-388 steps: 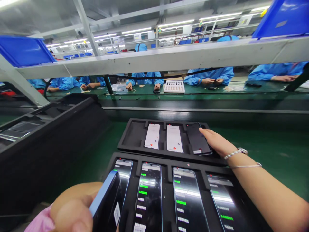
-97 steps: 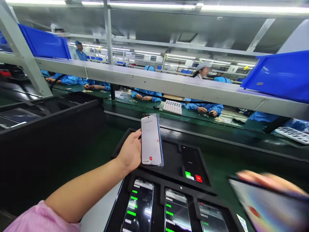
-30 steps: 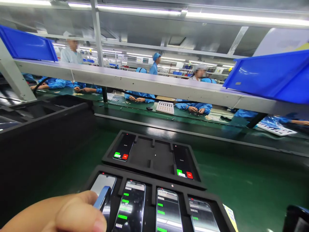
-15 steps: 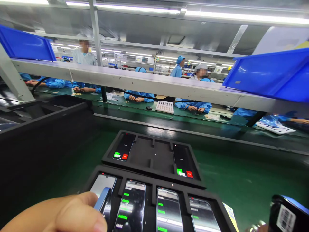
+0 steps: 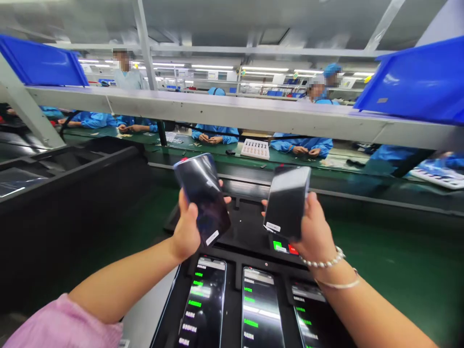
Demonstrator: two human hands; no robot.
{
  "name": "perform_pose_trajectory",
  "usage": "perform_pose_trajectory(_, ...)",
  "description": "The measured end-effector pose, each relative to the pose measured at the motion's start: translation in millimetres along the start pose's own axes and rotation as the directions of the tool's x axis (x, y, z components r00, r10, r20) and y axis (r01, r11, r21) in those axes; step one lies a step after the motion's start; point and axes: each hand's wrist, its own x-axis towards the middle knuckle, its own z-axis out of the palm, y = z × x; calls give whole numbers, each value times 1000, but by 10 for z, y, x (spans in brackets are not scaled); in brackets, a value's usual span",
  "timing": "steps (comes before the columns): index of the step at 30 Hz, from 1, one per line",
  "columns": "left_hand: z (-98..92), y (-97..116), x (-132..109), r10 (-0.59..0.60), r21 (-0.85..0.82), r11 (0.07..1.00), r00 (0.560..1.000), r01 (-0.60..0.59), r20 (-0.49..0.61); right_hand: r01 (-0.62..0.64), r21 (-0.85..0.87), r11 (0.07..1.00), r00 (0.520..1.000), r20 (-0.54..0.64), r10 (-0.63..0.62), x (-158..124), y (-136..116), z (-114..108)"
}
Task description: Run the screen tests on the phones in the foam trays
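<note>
Currently, the left hand (image 5: 186, 233) has its fingers wrapped round a dark glossy phone (image 5: 206, 198), the right hand (image 5: 316, 229) likewise round a grey-black glossy phone (image 5: 287, 200); both are raised above a shallow black tray (image 5: 247, 220), partly hiding it. Nearer lies another black tray (image 5: 234, 309) bearing green-lettered phones (image 5: 203, 302); a high-sided black container (image 5: 83, 203) stands left.

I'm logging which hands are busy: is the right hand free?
No, the right hand grips a phone, its fingers showing beyond the phone's edge.
</note>
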Motion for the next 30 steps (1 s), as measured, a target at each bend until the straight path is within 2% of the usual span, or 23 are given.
perform_pose_trajectory(2, 74, -133, 187, -195, -48, 980, 979, 192, -64, -108, 56, 993, 994, 11, 107, 142, 97, 57)
perform_pose_trajectory(4, 63, -193, 314, -372, -94, 927, 920, 362, -124, -181, 79, 980, 983, 25, 179, 245, 160, 77)
perform_pose_trajectory(6, 15, -189, 381, -441, -119, 896, 886, 427, -142, -207, 93, 974, 978, 35, 204, 277, 171, 73)
perform_pose_trajectory(8, -32, -154, 398, -447, -112, 893, 889, 436, -101, -198, 105, 975, 980, 55, 194, 244, 137, 71)
perform_pose_trajectory(11, -84, -100, 357, -440, -107, 891, 898, 441, 34, -172, 119, 978, 981, 109, 160, 145, 60, 94)
perform_pose_trajectory(13, -102, -82, 311, -436, -111, 885, 889, 452, 142, -196, 133, 972, 973, 150, 176, 91, 29, 120)
perform_pose_trajectory(15, -101, -78, 272, -440, -100, 881, 878, 463, 189, -229, 129, 965, 962, 178, 205, 63, 26, 142)
perform_pose_trajectory(23, -32, -132, 238, -411, 118, 907, 911, 404, 35, -156, 56, 986, 975, 167, 145, 33, 57, 214)
perform_pose_trajectory(30, -20, -132, 221, -408, 179, 901, 912, 395, 37, -137, 16, 990, 985, 111, 135, -6, 39, 261)
